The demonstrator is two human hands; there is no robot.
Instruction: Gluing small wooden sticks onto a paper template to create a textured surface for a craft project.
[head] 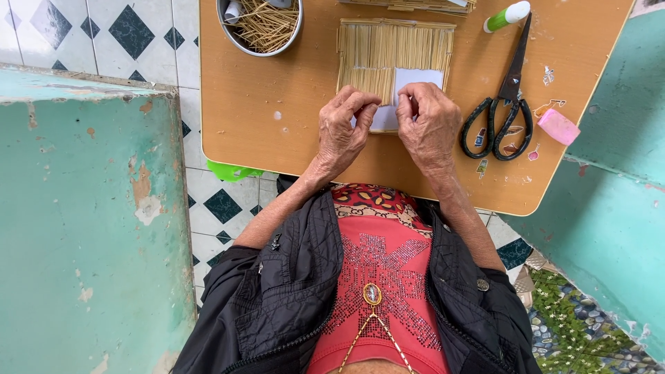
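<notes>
A wooden table (277, 125) is filling the upper half of the view, sitting over a tiled floor (145, 31) between two worn green walls. Lying flat at its centre is a mat of straw sticks (388, 52) laid side by side, with a white paper sheet (415, 77) resting on its near part, close to the person so both hands are reaching it easily. A metal bowl (228, 34) holding loose sticks is standing to the left within reach, and black scissors (509, 104) are lying to the right beside a green-capped glue stick (507, 15) and a small pink piece (558, 126). The left hand (341, 131) is curling over the mat's near edge, fingers pressed together as if pinching something small that cannot be made out. The right hand (429, 125) is mirroring it, its fingers bunched on the paper's near edge, seemingly holding it down.
</notes>
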